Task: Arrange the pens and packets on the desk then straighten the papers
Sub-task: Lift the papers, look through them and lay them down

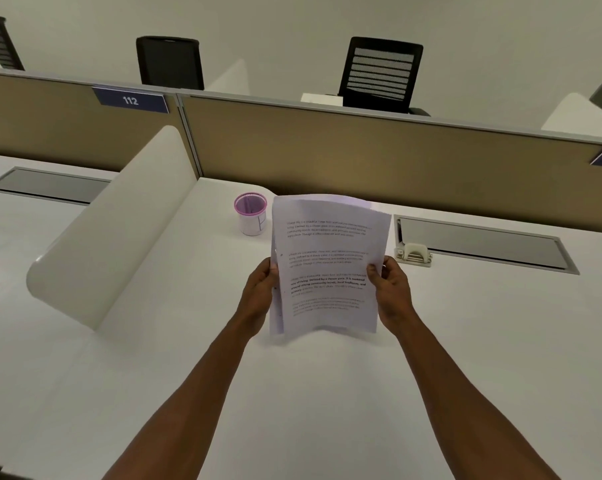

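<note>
Head view, frame centre: our left hand [261,292] and right hand [391,289] pinch the papers [327,265] at their side edges — loose sheets could slip askew.

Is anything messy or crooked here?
Yes. The papers, held above the desk by the left hand and right hand, aren't squared: one sheet's edge sticks out on the left, and the bottom edge curls.

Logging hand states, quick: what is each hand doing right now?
Left hand: grips the left edge of the printed papers.
Right hand: grips the papers' right edge.
</note>
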`<state>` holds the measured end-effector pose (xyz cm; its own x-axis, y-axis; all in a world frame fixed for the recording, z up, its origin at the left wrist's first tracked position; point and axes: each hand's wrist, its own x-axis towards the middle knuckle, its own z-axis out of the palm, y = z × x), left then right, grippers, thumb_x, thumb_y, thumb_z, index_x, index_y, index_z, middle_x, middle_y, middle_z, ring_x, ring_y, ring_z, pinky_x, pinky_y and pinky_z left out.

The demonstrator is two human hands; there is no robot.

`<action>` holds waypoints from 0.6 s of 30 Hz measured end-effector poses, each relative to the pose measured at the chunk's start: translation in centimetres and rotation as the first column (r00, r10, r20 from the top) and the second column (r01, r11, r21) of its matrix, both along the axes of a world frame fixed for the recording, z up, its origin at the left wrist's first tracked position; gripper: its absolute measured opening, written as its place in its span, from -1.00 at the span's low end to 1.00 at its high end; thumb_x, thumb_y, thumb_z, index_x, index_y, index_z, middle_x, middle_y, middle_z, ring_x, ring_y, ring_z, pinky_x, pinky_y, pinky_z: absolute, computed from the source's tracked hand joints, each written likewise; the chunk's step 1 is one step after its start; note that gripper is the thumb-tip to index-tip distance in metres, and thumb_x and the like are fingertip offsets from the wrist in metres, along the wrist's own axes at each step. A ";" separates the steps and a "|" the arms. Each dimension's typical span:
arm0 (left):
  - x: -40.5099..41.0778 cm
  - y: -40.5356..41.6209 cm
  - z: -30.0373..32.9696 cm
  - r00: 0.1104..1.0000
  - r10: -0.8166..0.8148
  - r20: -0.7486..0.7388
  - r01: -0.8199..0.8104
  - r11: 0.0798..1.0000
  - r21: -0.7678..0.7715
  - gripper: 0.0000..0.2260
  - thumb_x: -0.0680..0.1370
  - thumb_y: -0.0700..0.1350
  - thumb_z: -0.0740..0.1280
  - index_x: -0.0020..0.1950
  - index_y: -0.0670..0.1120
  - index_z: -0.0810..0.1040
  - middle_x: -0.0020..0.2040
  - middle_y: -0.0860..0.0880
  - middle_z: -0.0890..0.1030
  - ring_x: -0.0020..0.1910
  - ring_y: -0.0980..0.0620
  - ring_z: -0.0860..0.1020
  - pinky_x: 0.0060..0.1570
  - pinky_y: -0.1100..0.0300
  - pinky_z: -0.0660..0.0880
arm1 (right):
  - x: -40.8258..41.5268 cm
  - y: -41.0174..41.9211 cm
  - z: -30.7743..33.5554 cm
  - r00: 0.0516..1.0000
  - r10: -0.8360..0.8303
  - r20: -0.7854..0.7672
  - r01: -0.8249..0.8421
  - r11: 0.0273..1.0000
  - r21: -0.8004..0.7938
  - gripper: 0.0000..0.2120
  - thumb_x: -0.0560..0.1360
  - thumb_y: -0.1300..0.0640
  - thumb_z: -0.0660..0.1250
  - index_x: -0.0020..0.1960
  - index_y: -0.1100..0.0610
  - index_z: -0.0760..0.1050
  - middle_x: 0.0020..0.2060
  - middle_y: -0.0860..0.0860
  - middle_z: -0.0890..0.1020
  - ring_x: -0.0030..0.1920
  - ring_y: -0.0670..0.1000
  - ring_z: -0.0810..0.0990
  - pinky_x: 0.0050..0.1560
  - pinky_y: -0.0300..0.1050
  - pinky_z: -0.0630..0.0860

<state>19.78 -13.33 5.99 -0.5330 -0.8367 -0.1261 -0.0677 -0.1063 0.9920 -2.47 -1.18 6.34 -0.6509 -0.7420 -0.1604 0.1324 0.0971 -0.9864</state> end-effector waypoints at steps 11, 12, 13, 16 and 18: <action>-1.1 1.4 -0.8 0.999 0.032 0.042 -0.030 0.999 -0.042 -0.72 0.64 -0.12 0.24 0.35 0.03 0.47 0.18 0.01 0.64 0.12 0.00 0.64 0.08 -0.10 0.62 | 1.3 -1.1 -0.3 0.989 -0.142 0.038 0.142 0.990 -0.005 -0.75 0.63 0.22 0.24 0.29 0.03 0.41 0.04 -0.03 0.66 -0.01 0.01 0.67 -0.08 -0.07 0.65; -1.1 1.3 -0.7 0.998 0.046 0.046 -0.043 0.998 -0.045 -0.72 0.64 -0.14 0.24 0.35 0.02 0.48 0.18 0.00 0.64 0.12 -0.01 0.64 0.08 -0.11 0.62 | 1.3 -1.1 -0.3 0.990 -0.139 0.031 0.140 0.990 -0.015 -0.73 0.63 0.24 0.24 0.29 0.04 0.43 0.05 -0.04 0.66 0.00 0.00 0.67 -0.06 -0.07 0.65; -1.1 1.2 -0.6 0.998 0.052 0.046 -0.050 0.997 -0.050 -0.72 0.64 -0.15 0.23 0.35 0.02 0.48 0.17 0.00 0.64 0.12 -0.03 0.64 0.08 -0.12 0.62 | 1.2 -1.1 -0.2 0.990 -0.135 0.028 0.136 0.990 -0.022 -0.74 0.62 0.26 0.24 0.27 0.04 0.47 0.06 -0.05 0.67 0.02 0.01 0.67 -0.03 -0.05 0.65; -0.9 0.6 -0.1 0.999 0.039 0.013 -0.038 0.998 -0.052 -0.70 0.63 -0.20 0.23 0.34 0.02 0.49 0.16 -0.02 0.63 0.12 -0.05 0.64 0.07 -0.12 0.62 | 0.8 -1.1 0.1 0.992 -0.127 0.016 0.127 0.991 -0.028 -0.76 0.61 0.30 0.24 0.15 0.03 0.55 0.04 -0.02 0.68 0.02 0.06 0.67 -0.01 0.00 0.65; -0.8 0.3 0.4 1.000 0.022 -0.012 -0.023 0.999 -0.046 -0.66 0.62 -0.24 0.22 0.33 0.06 0.50 0.17 -0.02 0.63 0.13 -0.06 0.63 0.06 -0.09 0.63 | 0.7 -1.2 0.5 0.992 -0.127 -0.015 0.127 0.991 -0.036 -0.77 0.61 0.30 0.24 0.10 0.01 0.56 0.00 -0.03 0.68 0.01 0.08 0.67 -0.06 0.00 0.65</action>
<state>18.97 -13.06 6.42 -0.5150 -0.8534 -0.0809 -0.0540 -0.0619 0.9966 -1.81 -2.35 6.86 -0.7427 -0.6581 -0.1236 0.1243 0.0459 -0.9912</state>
